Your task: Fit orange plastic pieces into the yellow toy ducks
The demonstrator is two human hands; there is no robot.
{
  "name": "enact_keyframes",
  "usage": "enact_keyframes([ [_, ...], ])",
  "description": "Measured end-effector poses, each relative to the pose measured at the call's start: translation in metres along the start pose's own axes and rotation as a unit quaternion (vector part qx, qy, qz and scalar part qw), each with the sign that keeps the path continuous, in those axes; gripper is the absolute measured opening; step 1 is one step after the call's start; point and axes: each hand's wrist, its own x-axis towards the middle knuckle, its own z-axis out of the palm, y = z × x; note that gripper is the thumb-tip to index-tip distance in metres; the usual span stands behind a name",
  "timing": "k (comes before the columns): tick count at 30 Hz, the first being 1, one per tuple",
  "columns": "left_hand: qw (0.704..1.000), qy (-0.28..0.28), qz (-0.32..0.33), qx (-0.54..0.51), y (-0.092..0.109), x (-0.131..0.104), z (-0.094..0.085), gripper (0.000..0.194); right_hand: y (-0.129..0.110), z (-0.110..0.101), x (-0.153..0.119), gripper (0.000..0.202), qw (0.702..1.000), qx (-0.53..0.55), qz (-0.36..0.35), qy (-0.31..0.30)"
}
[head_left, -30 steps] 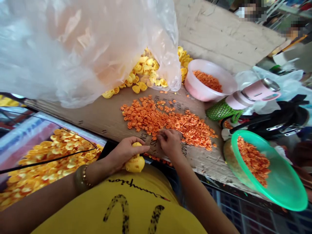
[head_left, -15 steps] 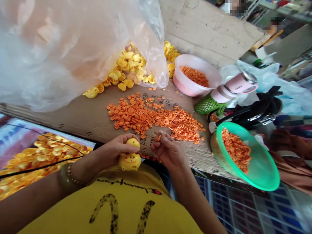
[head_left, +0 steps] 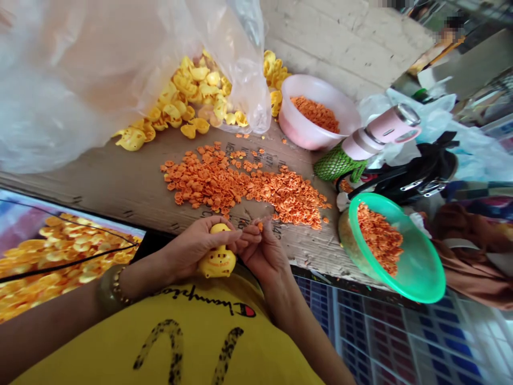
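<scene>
My left hand [head_left: 200, 239] is closed around a yellow plastic figure shell [head_left: 218, 260] with a rounded head, small holes and a slotted front, held just above my lap. Between the thumb and fingers of my right hand [head_left: 262, 246] is a small orange plastic piece [head_left: 260, 226]. The two hands are side by side, with the right fingers close to the left fingertips. Just beyond them, a spread of similar orange pieces [head_left: 208, 182] lies on the cardboard-covered table [head_left: 100, 187].
Yellow shells [head_left: 188, 96] spill by a large clear plastic bag [head_left: 80, 80]. More lie in a crate [head_left: 76, 251] at left. A pink bowl [head_left: 304, 136] and a green bowl [head_left: 425, 267] hold orange pieces. A pink bottle [head_left: 380, 133] and a black bag [head_left: 425, 166] stand at right.
My right hand has come nearer to the left hand, still pinching the orange piece. The yellow shell has moved slightly right, and the whole view has shifted a little.
</scene>
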Motion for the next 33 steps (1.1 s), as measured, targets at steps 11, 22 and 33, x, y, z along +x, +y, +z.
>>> enact_keyframes([
  [11,0.998,0.021,-0.067,-0.003,0.006,-0.007,-0.004,0.034,0.009,-0.003,-0.002,0.047,0.987,-0.081,0.038,-0.135],
  [22,0.999,-0.022,-0.036,-0.025,0.012,-0.014,-0.017,0.013,0.016,-0.004,0.001,0.030,0.955,-0.040,0.116,-0.270],
  [33,0.972,0.010,-0.114,-0.204,0.010,-0.003,-0.032,0.007,0.019,0.007,-0.002,0.024,0.978,-0.201,-0.018,-0.060],
])
